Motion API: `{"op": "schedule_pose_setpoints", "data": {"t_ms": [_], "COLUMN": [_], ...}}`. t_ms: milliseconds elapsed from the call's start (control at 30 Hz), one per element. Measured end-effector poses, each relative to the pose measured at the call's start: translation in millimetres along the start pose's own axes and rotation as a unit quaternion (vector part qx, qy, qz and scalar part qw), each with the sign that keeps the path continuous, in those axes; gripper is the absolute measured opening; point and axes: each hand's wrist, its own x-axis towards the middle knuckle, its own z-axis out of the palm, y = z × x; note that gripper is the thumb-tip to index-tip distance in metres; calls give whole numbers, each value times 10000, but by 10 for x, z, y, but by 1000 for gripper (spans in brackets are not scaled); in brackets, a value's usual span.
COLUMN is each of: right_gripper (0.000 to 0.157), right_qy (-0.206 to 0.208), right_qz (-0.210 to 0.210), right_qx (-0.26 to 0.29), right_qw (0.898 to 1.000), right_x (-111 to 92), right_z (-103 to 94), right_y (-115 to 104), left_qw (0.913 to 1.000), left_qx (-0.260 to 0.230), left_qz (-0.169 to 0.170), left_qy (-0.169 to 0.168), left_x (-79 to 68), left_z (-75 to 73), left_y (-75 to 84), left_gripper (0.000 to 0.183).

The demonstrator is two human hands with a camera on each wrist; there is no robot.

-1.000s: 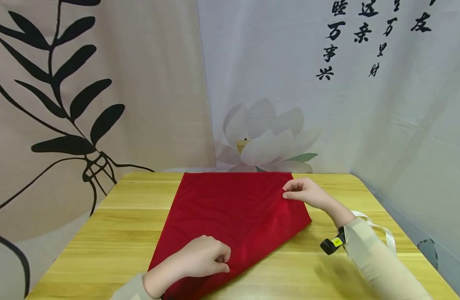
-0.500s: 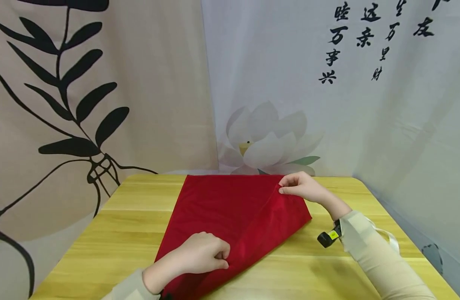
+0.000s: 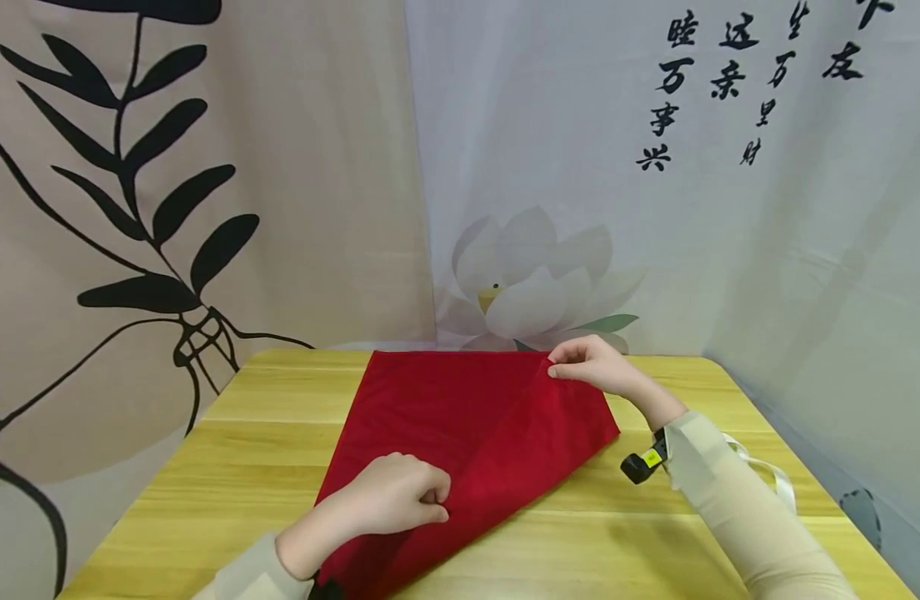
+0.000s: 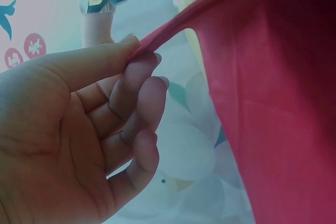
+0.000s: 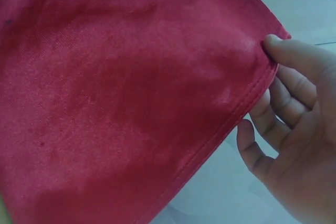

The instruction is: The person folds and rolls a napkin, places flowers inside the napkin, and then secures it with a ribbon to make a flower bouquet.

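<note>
the red cloth (image 3: 445, 417) is lying across the table (image 3: 235, 467); left hand (image 3: 392, 496) at eight o'clock and right hand (image 3: 595, 364) at two are pinching its edge; uneven pulling could be skewing it.

Printed hangings (image 3: 325, 183) behind a table (image 3: 227, 467) suggest a booth.

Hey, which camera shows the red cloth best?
The head view: it shows most of the red cloth over the table, cut off at the bottom. The left wrist view shows it partly, pinched by the left hand; the right wrist view, a stitched edge pinched by the right hand.
</note>
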Motion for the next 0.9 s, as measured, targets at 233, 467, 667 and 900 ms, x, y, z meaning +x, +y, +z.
{"op": "schedule_pose_setpoints", "data": {"t_ms": [233, 467, 667, 900], "right_gripper": [12, 13, 10, 11], "right_qy": [54, 127, 91, -31], "right_qz": [101, 188, 231, 228], "right_qx": [62, 60, -20, -147], "right_qw": [9999, 9997, 9997, 9996], "right_x": [79, 134, 141, 158], "right_z": [22, 67, 69, 93], "right_y": [-42, 11, -143, -362], "left_qw": [9995, 9990, 9984, 9971], "left_qx": [-239, -333, -325, -407], "left_qz": [-195, -296, -419, -595], "left_qy": [48, 99, 177, 233], "left_x": [-20, -21, -11, -6], "left_z": [-34, -24, -32, -5], "left_y": [-86, -203, -272, -384], "left_gripper": [28, 27, 24, 24]}}
